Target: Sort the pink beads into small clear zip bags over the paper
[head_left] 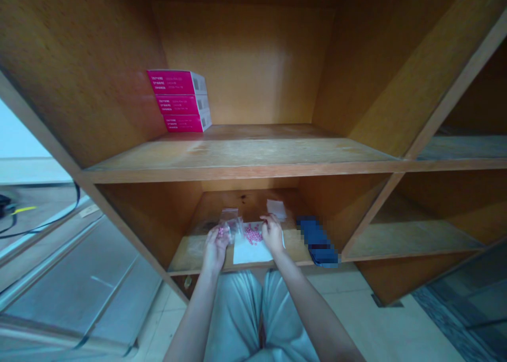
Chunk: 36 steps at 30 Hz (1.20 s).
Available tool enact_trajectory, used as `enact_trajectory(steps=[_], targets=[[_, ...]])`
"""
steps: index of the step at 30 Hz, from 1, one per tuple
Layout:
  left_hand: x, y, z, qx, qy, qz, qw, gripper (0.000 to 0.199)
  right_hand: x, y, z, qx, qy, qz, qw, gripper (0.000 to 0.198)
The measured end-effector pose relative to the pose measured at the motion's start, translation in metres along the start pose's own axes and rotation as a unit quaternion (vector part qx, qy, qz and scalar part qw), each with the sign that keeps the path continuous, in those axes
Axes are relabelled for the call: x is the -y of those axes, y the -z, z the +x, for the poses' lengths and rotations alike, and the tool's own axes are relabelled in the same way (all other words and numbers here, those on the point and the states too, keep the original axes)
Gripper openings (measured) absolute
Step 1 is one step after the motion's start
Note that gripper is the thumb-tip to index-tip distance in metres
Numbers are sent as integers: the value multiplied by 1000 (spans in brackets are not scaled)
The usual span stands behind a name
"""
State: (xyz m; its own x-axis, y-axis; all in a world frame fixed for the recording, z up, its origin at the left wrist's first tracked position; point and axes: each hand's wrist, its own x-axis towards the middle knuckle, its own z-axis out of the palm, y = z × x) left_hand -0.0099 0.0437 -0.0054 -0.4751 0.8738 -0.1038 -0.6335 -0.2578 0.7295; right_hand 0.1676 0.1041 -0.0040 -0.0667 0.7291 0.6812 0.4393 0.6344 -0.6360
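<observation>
In the lower shelf compartment, a white sheet [249, 252] carries a small heap of pink pills [253, 234]. My left hand [216, 246] holds a small clear plastic bag [230, 226] with a few pink pills in it, just left of the sheet. My right hand [272, 233] rests at the heap's right edge, fingers pinched over the pills; whether it grips one is too small to tell. A small white packet [276, 208] lies behind the right hand.
A blurred dark blue object [318, 241] lies right of the sheet on the shelf board [190, 256]. Three stacked pink boxes [180, 100] stand at the upper shelf's back left. More compartments open to the right. Cables lie on the floor at left.
</observation>
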Motion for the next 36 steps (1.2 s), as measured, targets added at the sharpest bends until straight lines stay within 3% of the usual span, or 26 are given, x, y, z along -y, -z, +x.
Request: enact_trajectory(steps=[8, 13, 16, 19, 21, 23, 27, 32, 36], targets=[[-1, -4, -4, 27, 22, -36, 999, 14, 9, 4, 2, -27, -9, -68, 997, 31], [-1, -4, -7, 68, 21, -15, 997, 27, 28, -3, 7, -3, -142, 89, 986, 30], [-2, -4, -8, 76, 14, -10, 997, 33, 40, -9, 11, 57, -262, 212, 940, 26], [-2, -5, -9, 79, 10, -9, 997, 38, 51, -8, 11, 150, -376, 294, 866, 26], [-2, -6, -8, 81, 9, -5, 997, 40, 56, -5, 9, 201, -411, 318, 830, 23], [-1, -6, -8, 83, 1, 0, 997, 40, 59, -2, 7, 231, -412, 325, 819, 18], [-1, -5, -8, 90, -17, 28, 995, 39, 58, -3, 7, 236, -370, 324, 838, 10], [4, -4, -10, 94, -37, 103, 990, 35, 53, -10, 13, 200, -310, 244, 897, 10], [10, -3, -11, 66, -97, 201, 973, 19, 54, -16, 15, 186, -224, 171, 941, 8]])
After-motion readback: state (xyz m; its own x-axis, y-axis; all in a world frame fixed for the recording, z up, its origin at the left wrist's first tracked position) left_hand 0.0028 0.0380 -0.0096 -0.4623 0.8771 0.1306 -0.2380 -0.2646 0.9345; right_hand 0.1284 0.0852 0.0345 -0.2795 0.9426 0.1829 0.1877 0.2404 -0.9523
